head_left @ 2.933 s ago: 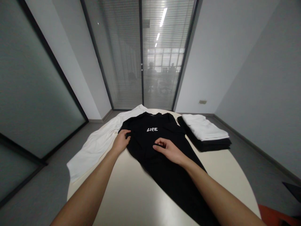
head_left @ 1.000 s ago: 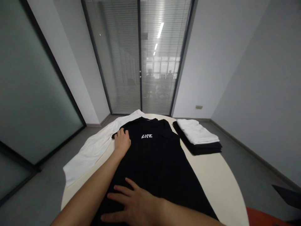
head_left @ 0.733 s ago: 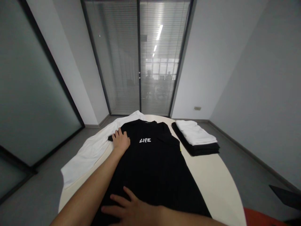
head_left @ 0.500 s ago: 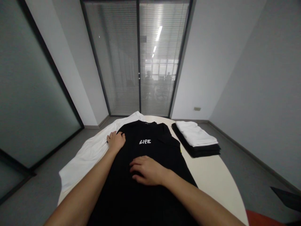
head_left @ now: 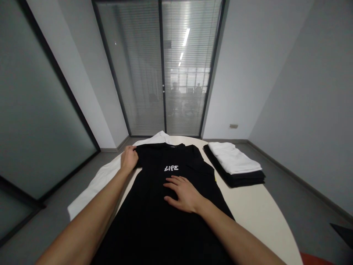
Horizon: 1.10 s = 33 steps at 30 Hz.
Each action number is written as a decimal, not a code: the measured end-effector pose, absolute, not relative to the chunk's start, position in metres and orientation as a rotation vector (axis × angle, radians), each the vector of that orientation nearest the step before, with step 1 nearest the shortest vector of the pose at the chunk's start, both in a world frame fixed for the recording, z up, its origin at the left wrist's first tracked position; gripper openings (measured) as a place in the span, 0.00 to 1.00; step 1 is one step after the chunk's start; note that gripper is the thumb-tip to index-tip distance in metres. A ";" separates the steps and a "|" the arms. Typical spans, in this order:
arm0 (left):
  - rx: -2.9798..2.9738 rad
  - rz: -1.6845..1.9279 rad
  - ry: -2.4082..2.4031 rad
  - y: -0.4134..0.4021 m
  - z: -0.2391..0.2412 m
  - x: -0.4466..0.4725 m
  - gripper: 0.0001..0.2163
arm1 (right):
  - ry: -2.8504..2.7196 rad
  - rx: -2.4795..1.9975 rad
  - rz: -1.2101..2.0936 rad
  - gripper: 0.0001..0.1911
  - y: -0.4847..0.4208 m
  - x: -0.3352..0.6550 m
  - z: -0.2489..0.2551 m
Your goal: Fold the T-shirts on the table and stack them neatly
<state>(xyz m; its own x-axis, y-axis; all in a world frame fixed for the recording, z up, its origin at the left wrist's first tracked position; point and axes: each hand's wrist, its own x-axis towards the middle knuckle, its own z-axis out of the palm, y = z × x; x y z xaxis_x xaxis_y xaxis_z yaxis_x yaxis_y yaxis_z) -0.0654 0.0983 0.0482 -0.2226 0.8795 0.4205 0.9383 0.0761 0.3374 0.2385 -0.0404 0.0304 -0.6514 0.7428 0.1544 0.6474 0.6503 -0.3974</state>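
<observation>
White fabric garment (head_left: 100, 184) far left. Left hand (head_left: 129, 158): fingers clamped on sleeve of black fabric T-shirt (head_left: 162, 217) (white chest lettering (head_left: 171, 168)), spread across cream round-edged tabletop (head_left: 255, 217). Right hand (head_left: 184, 193): fingers apart, over shirt front. Folded white-and-black clothes stack (head_left: 234, 160) at right.

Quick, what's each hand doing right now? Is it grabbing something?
Left hand: closed, holding the outer end of a sleeve of the black shirt.
Right hand: open, spread over the black shirt's front, holding nothing.

Head view looks forward-down across table (head_left: 253, 209)
</observation>
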 end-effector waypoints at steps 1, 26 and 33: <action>-1.881 -0.827 -2.235 0.100 0.049 -0.066 0.20 | -2.565 -1.124 0.452 0.31 -0.039 0.239 0.030; -1.661 -0.904 -2.247 0.096 0.099 -0.083 0.13 | -2.574 -1.120 0.501 0.33 -0.037 0.244 0.028; -1.548 -0.967 -2.299 0.101 0.093 -0.039 0.25 | -2.585 -1.120 0.508 0.34 -0.035 0.243 0.026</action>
<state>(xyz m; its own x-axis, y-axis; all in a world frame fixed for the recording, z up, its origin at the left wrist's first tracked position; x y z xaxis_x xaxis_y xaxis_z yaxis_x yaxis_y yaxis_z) -0.0394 0.1005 0.0933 -0.4287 0.7497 0.5041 0.8846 0.2351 0.4027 0.2434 -0.0354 0.0258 -0.6610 0.7419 0.1124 0.6441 0.6378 -0.4222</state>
